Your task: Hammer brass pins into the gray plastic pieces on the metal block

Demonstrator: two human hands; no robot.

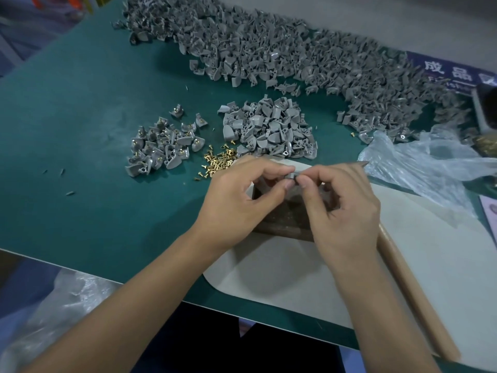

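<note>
Pinching one gray plastic piece (291, 175) between the fingertips of left hand (242, 195) and right hand (341, 205), just above the metal block (285, 214). Probably seating a brass pin in its hole, though hidden behind the fingers. Loading step, then, not yet hammering. Just left of the grip, loose brass pins (217, 164); beyond it, the unpinned pile (271, 130); farther left, the pinned pile (161, 146). Next: setting the piece flat on the block, pin upright, then reaching right for the wooden handle (411, 286).
</note>
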